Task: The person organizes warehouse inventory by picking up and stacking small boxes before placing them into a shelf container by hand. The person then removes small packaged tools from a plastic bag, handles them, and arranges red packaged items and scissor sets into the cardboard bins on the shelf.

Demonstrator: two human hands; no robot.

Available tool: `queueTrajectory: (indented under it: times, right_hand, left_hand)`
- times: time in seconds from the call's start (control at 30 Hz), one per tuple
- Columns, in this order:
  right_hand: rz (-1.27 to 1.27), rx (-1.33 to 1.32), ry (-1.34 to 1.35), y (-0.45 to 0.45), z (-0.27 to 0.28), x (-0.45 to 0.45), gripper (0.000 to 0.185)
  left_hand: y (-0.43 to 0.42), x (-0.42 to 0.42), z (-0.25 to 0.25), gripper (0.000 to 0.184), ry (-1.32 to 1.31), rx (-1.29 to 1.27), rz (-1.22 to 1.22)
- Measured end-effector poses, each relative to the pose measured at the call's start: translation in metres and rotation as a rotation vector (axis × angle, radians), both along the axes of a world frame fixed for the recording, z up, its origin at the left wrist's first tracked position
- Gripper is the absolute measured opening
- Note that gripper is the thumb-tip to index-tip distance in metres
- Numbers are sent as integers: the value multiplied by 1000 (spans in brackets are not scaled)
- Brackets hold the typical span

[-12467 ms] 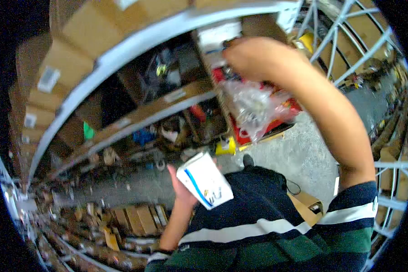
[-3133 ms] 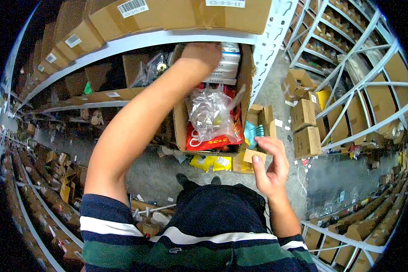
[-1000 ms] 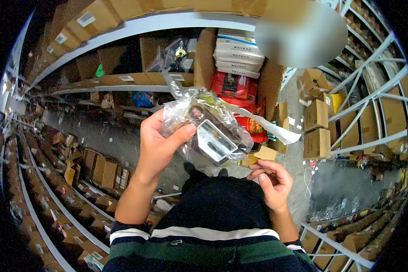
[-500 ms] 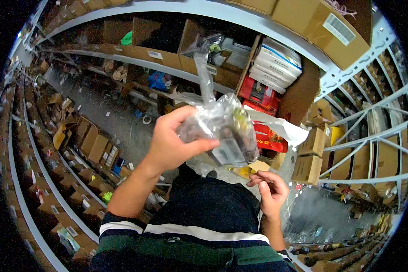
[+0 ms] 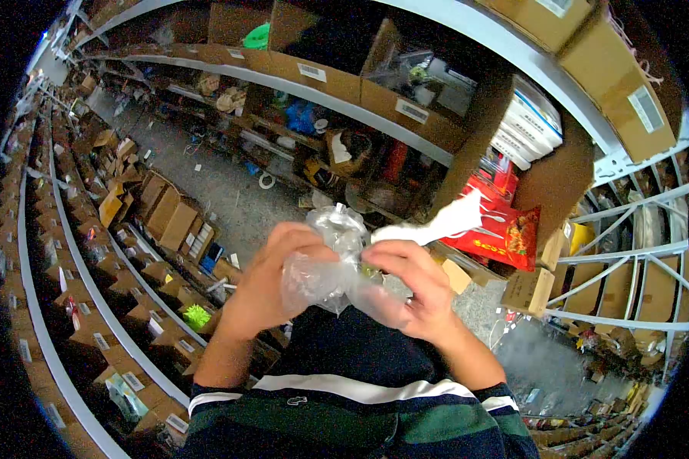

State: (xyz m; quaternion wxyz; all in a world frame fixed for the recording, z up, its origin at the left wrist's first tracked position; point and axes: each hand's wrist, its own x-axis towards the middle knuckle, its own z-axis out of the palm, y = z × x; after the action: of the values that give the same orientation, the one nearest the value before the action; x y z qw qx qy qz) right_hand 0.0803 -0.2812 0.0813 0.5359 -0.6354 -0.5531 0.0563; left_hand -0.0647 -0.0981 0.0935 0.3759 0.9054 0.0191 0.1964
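A crumpled clear plastic bag [image 5: 335, 264] is in front of my body, between both hands. My left hand [image 5: 264, 283] grips its left side with curled fingers. On the other side, my right hand [image 5: 421, 291] pinches the plastic, thumb and fingers together. The plastic and the hands cover most of the contents, and I cannot make them out. Just beyond my right hand, a white paper strip [image 5: 436, 220] hangs out toward me from a cardboard box holding red packets [image 5: 501, 233] and a stack of white packs [image 5: 527, 130].
Shelves of cardboard bins [image 5: 306, 73] run across the front, and more bins [image 5: 153, 325] line the left. A bright green spiky item [image 5: 197, 316] lies in a left bin. Cardboard boxes [image 5: 164, 210] stand on the aisle floor [image 5: 237, 203]. A metal rack [image 5: 628, 256] is at right.
My right hand has come up from below and taken hold of the bag. My left hand has moved slightly down and left. The view has shifted, so the shelf box sits further right.
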Motion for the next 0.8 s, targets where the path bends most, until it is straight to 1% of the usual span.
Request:
queueTrajectory:
  times: [0.03,0.1,0.17,0.2,0.27,0.37,0.4,0.43,0.5,0.53,0.57,0.63,0.67,0.7,0.77,0.8]
  right_hand:
    - [48,-16,-17,10,-6,-2,35]
    - [51,0,-18,29,-12,-7,31]
    - [46,27,-174,49,-15,-9,29]
    - [0,69,-210,62,-18,-13,29]
    - [-23,89,-216,85,-19,-17,28]
    - [-47,121,-215,121,-22,-22,27]
    - [-67,122,-223,132,-25,-24,26]
    - [-89,122,-230,142,-28,-28,25]
    - [-93,98,-237,163,-32,-33,24]
    - [-95,85,-249,172,-33,-36,23]
    - [-104,69,-246,180,-36,-37,23]
    - [-196,52,-272,190,-44,-34,19]
    - [-248,-1,-277,188,-45,-33,19]
    - [-346,-46,-271,188,-47,-33,19]
    - [-505,-20,-132,186,-57,-27,22]
    - [-505,-95,-98,180,-58,-25,25]
  left_hand:
    - [7,-3,-6,46,-12,-3,20]
    - [26,-10,-11,49,-3,36,-26]
    - [42,-14,-14,46,-36,-87,-50]
    - [53,-18,-15,46,-30,-91,-57]
    - [81,-23,-16,42,3,-292,-83]
    - [125,-29,-33,40,-26,-364,-86]
    - [129,-22,-26,36,-56,-295,-26]
    - [137,-21,-29,36,-45,-310,-28]
    - [157,-18,-38,26,-85,-165,-35]
    - [164,-16,-46,20,-147,-155,20]
    - [174,-17,-51,20,-142,-171,10]
    - [192,-19,-61,14,-245,-9,108]
    - [203,-22,-69,11,-277,30,135]
    - [213,-25,-74,11,-277,17,119]
    - [232,-28,-82,9,-307,-198,365]
    - [236,-30,-83,9,-253,-307,417]
